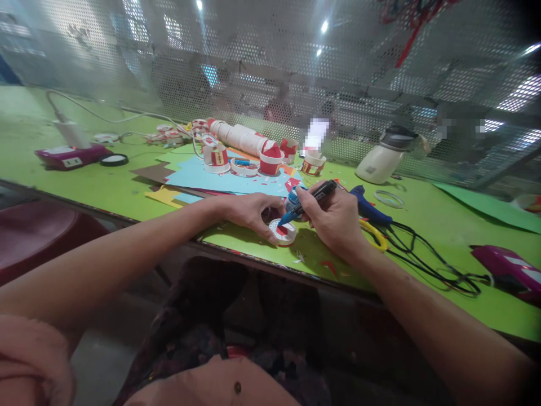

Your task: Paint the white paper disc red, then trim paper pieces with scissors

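Note:
My left hand (256,214) grips the left side of a small round white paper cup piece (289,233) resting at the table's front edge. Its top carries dark dots around a red patch. In my right hand (333,217) is a marker pen (310,202) with a blue tip section and a dark barrel, tilted down to the left. The tip meets or nearly meets the cup piece's top; I cannot tell which. Just behind the pen lies a blue object, partly hidden by my fingers. A blue glue gun (372,208) and yellow-handled scissors (375,234) lie right of my right hand.
Coloured paper sheets (190,176) lie behind my hands, with several red-and-white paper cups (216,159) and a long row of stacked cups (239,137). A kettle-like jug (382,158), a lit phone (316,135), purple power strips (507,270) and black cables (426,265) surround them.

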Demonstrator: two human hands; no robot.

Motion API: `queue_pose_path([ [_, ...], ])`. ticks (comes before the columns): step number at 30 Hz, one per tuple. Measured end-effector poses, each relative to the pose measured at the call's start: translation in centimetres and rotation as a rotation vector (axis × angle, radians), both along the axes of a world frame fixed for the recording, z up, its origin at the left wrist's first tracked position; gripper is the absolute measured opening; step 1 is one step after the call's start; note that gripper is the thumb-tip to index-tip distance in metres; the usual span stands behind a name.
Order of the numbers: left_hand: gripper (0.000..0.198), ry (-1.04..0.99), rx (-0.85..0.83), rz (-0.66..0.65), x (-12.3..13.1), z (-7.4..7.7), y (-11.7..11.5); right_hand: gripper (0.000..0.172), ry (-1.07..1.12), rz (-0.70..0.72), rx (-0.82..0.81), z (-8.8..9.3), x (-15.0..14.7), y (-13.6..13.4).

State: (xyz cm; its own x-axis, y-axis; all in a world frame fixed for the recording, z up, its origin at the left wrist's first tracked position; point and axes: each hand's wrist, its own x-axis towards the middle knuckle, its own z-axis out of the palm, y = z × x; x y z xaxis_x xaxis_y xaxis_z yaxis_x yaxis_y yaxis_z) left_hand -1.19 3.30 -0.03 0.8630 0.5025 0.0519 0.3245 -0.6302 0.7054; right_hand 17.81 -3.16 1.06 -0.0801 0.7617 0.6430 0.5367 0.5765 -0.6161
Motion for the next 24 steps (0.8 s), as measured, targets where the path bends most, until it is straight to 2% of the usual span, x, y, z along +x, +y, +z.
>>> queue_pose_path([
  [9, 0.047, -0.007, -0.020, -0.001, 0.10, 0.13, -0.22, 0.029, -0.013, 0.067, -0.049, 0.24, 0.08, 0.18],
  [17, 0.051, -0.001, -0.026, 0.005, 0.22, 0.16, -0.25, 0.028, -0.031, 0.120, -0.046, -0.23, 0.11, 0.60],
  [24, 0.051, 0.005, -0.037, 0.009, 0.19, 0.30, -0.41, 0.027, 0.031, 0.038, 0.032, -0.07, 0.06, 0.29],
])
